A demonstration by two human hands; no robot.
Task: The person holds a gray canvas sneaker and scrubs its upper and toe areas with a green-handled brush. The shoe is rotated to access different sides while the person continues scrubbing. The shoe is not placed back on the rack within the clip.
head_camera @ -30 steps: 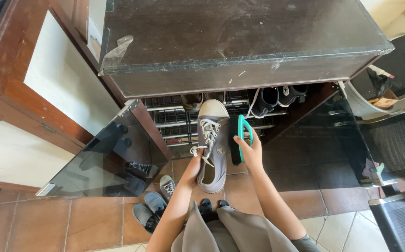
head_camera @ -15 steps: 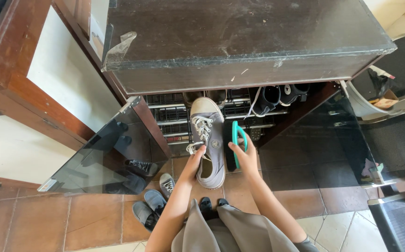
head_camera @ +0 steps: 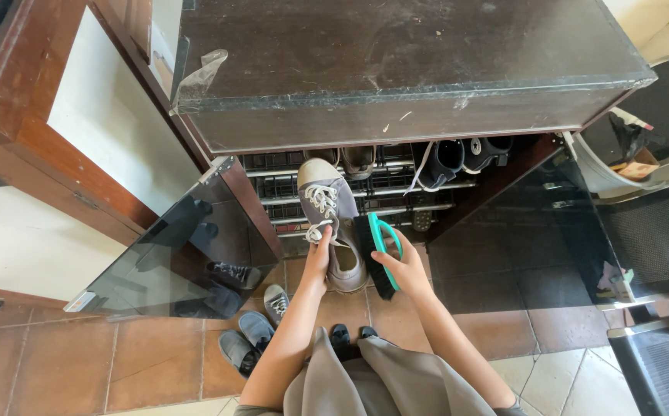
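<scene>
Grey sneaker [head_camera: 333, 223] now tilted leftward and drawn lower than a second ago, gripped at its collar by left hand [head_camera: 319, 258], with teal-handled brush [head_camera: 374, 245] clasped in right hand [head_camera: 401, 270] pressed against its side, apparently mid-scrub.

A floor [head_camera: 149, 362] of reddish-brown tiles carries a dark wooden shoe cabinet [head_camera: 411, 69] with wire racks [head_camera: 288, 189] inside. On the racks lie a tan pair of shoes [head_camera: 357, 158] and black high-top sneakers [head_camera: 457, 158]. On the tiles lie grey slip-on shoes [head_camera: 246, 343] and a small grey laced sneaker [head_camera: 275, 302]. A dark mat [head_camera: 658, 231] covers the floor to the right.
</scene>
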